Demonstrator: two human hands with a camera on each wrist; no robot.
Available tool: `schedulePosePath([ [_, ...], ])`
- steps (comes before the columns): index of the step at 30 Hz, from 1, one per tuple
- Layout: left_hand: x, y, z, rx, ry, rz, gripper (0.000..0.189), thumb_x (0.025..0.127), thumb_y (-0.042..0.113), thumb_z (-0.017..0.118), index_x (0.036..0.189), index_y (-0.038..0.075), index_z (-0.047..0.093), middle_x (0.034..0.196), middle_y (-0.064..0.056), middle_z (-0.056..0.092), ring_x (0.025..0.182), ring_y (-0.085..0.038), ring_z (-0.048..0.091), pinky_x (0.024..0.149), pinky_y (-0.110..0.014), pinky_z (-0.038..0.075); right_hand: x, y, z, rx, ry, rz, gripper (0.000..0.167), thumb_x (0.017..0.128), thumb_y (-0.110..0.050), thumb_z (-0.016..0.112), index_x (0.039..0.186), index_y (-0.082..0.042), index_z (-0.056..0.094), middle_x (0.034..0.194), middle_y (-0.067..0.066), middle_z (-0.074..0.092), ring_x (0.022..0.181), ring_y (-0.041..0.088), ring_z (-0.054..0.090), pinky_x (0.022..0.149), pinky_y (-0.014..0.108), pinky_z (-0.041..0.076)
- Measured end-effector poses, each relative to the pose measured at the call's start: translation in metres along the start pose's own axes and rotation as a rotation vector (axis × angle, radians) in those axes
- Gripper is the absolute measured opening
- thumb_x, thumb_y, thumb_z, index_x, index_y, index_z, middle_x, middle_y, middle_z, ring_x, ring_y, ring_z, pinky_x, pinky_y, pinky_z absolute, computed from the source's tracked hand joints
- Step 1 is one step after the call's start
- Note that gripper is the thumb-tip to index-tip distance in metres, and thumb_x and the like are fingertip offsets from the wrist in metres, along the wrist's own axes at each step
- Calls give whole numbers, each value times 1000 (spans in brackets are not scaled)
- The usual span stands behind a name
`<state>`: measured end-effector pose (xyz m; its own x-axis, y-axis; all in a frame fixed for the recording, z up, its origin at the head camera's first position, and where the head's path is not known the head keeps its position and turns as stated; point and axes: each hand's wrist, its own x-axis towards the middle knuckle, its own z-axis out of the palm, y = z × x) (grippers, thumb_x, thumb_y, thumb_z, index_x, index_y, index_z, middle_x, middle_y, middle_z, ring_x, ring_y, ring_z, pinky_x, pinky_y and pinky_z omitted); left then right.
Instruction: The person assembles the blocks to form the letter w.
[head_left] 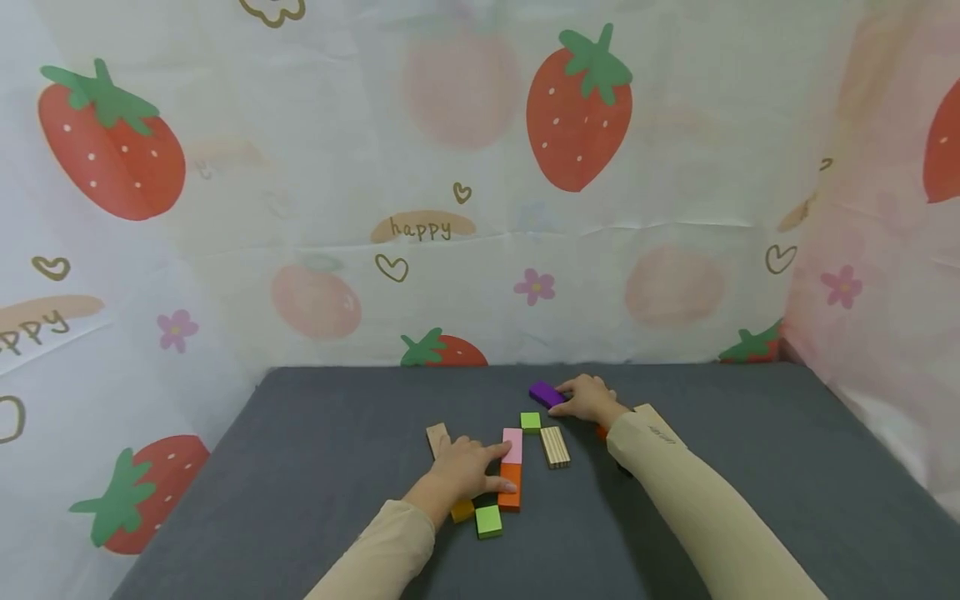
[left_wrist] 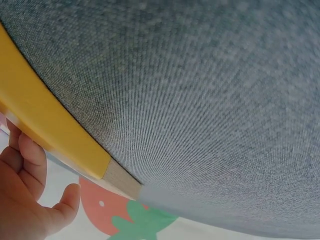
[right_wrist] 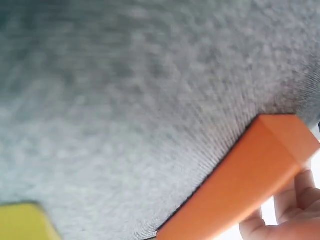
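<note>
Purple block [head_left: 544,393], far centre, is pinched by the right hand [head_left: 592,400], likely for positioning, next needing alignment; spread left hand [head_left: 461,468] touches pink block [head_left: 513,437] and orange block [head_left: 509,502].

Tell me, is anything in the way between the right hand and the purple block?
Nothing I can see: the right hand appears to pinch one end of the purple block. The closest green block lies on its near side, not between them.

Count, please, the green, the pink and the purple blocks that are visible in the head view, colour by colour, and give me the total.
Green blocks: 2
Pink block: 1
Purple block: 1
Total: 4
</note>
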<state>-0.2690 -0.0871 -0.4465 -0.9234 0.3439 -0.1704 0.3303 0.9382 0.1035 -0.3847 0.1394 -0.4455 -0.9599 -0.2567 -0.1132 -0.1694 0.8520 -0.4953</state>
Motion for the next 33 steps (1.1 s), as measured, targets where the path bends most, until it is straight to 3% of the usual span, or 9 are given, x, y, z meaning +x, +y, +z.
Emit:
schedulePosePath([
  [3,0,2,-1,-1,5,-2,71,84,64,60,145,29,48,131,-9,59,121,-32,50,104,-58,29,-3,3,-3,43,21,-17,51,87,-29,74,130,-5,62,129,19,58,121,41,44,100,66,26],
  [6,-1,3,-2,-7,0,-7,71,84,64,60,145,28,48,131,-10,59,120,-32,50,104,-58,29,-10,6,-7,133,35,-55,49,89,-23,73,130,0,61,124,21,61,114,37,52,98,56,37],
  [9,-1,4,-3,-12,-2,-6,71,84,63,61,145,28,49,131,-10,60,120,-32,50,104,-59,28,-19,8,-13,253,39,-92,46,91,-16,70,129,6,58,122,25,60,106,34,58,87,44,48],
  [17,-3,5,-2,-17,37,8,70,84,61,63,144,26,51,129,-11,60,119,-33,51,103,-59,30,-41,11,-27,567,33,-39,49,92,-2,63,138,8,49,124,28,58,90,24,61,75,36,51],
  [20,-3,5,-2,-20,37,5,70,84,60,63,143,25,51,129,-11,60,119,-33,51,102,-59,30,-48,12,-29,626,16,-35,52,91,2,61,141,7,45,123,29,57,85,23,61,72,36,52],
  [27,-3,4,1,-13,35,4,70,84,60,63,143,25,51,129,-11,61,120,-33,50,102,-59,31,-60,15,-28,720,-4,-19,49,92,5,57,138,11,39,127,33,49,96,33,62,71,33,51],
  [33,-1,5,-1,28,40,11,71,84,61,62,144,25,50,128,-10,61,117,-32,51,100,-57,33,-76,17,-33,745,-46,-32,42,95,2,52,134,11,41,118,26,54,77,22,55,67,36,47],
])
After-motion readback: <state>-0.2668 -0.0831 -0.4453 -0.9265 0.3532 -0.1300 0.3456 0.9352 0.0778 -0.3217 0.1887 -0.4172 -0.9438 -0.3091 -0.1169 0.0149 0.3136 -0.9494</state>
